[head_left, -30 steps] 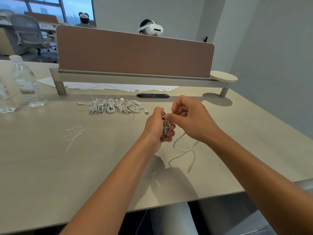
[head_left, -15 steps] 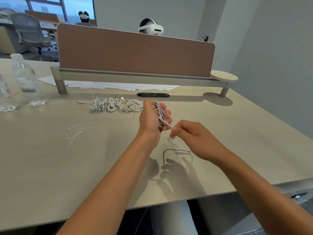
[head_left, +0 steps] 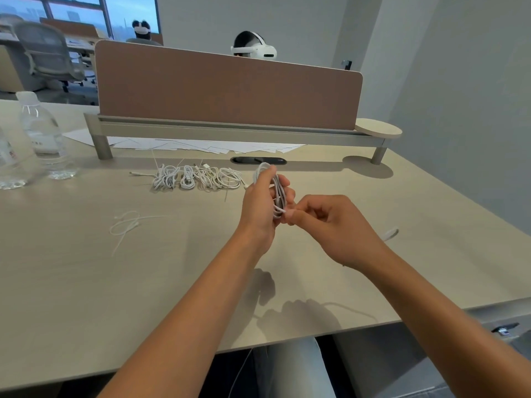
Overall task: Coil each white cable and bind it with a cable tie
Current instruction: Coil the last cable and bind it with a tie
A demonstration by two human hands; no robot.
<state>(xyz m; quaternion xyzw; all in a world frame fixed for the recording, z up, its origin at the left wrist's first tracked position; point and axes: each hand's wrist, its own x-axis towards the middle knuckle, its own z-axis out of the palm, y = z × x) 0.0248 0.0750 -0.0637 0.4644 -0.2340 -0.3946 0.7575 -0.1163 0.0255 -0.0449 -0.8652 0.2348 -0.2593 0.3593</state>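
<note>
Both hands are up over the middle of the desk, working on 1 white cable. The left hand has its fingers curled round the coiled loops, holding the bundle upright above the desktop, with the top of the coil poking out above the fingers. The right hand is just beside it, on the right, thumb and fingertips pinching the cable's loose bit right at the lower end of the coil. Its other fingers are tucked in. There's a blurry white streak further right past the right wrist, probably the cable's tail end, but it's too smeared to be sure.

Far side of the desk, left of the hands: a row of coiled white cables lying side by side, looks like 4 or 5 bundles. Nearer and further left, a loose white cable tie or 2 lying flat on the desk.

At the far left edge, 2 clear water bottles stand upright. Behind the coils there's a brown divider panel on a raised shelf, with white papers spread under it and a dark oval cable slot in the desk. A person wearing a white headset shows above the divider.
</note>
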